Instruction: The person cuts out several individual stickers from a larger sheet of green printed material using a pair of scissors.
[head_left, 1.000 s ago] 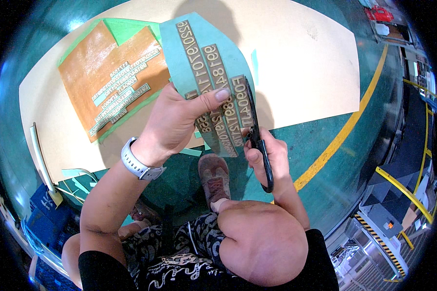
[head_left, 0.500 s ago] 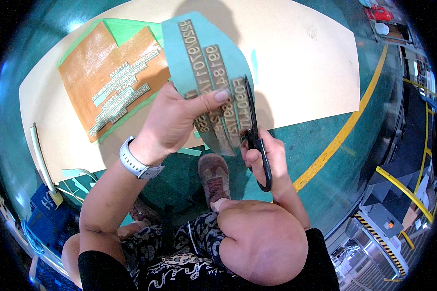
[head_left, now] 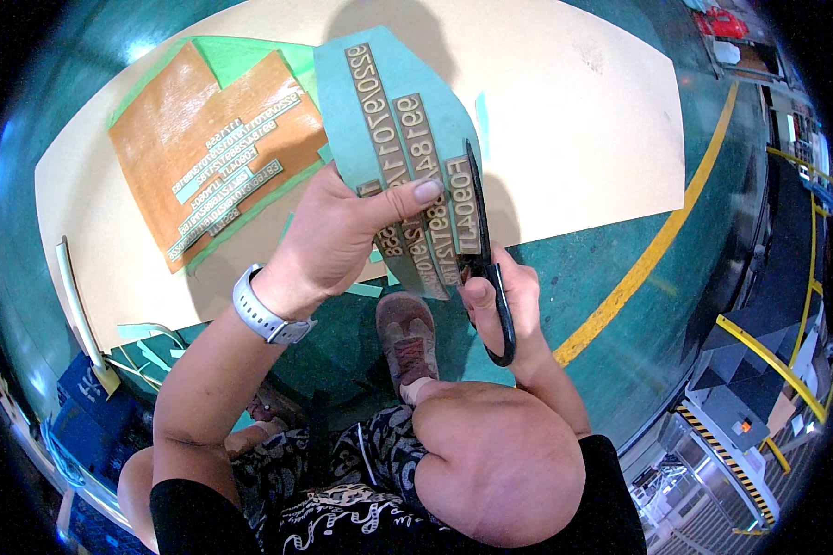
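My left hand [head_left: 329, 227] grips a thin teal sheet [head_left: 361, 88], its thumb pressed on the face. Raised, mirror-written characters stand on the sheet in several dark strips. In my right hand [head_left: 518, 301] is a pair of black scissors [head_left: 502, 319], fingers wrapped round the handles. The blades lie along the sheet's right edge, beside the rightmost strip of characters. Left of the sheet, a brown sheet [head_left: 171, 120] carrying similar raised strips rests on green backing [head_left: 236, 54].
A large pale board [head_left: 583, 120] lies on the green floor, with teal offcuts [head_left: 157, 351] around its near edge. A yellow line [head_left: 662, 264] crosses the floor at right. A blue crate [head_left: 88, 393] stands at lower left; my shoe [head_left: 405, 338] is below the sheet.
The teal sheet has shifted slightly right and down with my left hand. The scissors stay along its right edge, with the blades looking closer together.
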### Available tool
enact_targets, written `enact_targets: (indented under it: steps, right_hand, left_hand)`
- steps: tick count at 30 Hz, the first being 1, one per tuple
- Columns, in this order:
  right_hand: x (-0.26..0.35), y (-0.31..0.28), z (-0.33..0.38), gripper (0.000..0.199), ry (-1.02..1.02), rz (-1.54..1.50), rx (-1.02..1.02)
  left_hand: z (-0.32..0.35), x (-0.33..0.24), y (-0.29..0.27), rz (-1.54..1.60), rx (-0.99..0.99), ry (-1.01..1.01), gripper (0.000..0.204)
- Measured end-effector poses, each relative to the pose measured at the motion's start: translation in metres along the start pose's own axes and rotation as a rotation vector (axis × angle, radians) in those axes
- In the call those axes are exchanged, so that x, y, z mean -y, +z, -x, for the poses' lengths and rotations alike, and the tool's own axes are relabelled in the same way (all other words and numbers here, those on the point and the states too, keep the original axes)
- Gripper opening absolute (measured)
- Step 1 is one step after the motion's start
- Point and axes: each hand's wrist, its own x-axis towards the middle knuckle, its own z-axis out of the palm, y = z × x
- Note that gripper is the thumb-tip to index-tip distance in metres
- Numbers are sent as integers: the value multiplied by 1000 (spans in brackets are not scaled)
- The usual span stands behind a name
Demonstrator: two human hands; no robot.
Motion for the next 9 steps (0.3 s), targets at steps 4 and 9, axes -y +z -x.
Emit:
enact_targets:
  steps: [4,9]
  right_hand:
    - [-2,-1,-1,56,-15,-35,32]
    - [-4,-22,-3,60,104,-186,319]
  left_hand:
    - [-2,-2,-3,-40,22,-22,26]
    - [-3,-19,-22,-192,110,-129,32]
